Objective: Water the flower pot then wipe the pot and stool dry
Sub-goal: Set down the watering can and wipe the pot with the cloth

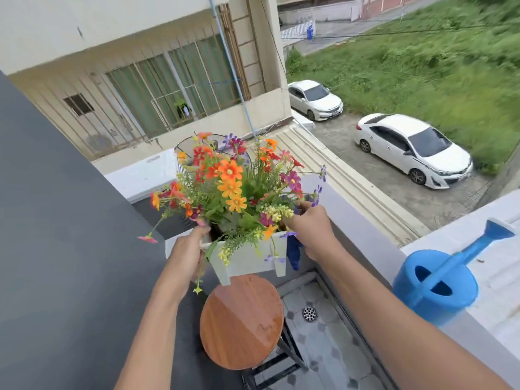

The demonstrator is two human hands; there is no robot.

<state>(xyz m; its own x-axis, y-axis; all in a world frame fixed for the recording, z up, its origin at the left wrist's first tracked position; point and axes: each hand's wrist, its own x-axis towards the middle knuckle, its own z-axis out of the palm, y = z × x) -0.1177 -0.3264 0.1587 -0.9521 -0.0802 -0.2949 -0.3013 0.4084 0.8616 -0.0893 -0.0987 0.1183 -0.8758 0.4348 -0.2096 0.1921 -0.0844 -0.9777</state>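
I held the flower pot [247, 256] up in the air with both hands, its pale square body clear of the round wooden stool [241, 322] below it. My left hand [187, 253] was clasped around the pot's left rim, thumb tucked in among the stems. My right hand [312, 230] gripped the right rim, and a blue cloth [294, 253] hung down from under that palm against the pot's right side. The pot's front leg reached down close to the stool's far edge, though I could not tell whether it touched.

The stool top lay bare, with a wet sheen on the wood. To its left rose the dark wall [70, 249], tight beside the stool. To the right ran the grey parapet [363, 235], leaving only a narrow strip of tiled floor with a drain [309, 313] between stool and ledge. The blue watering can [441, 282] stood on the ledge top, well apart from my right arm, spout pointing away.
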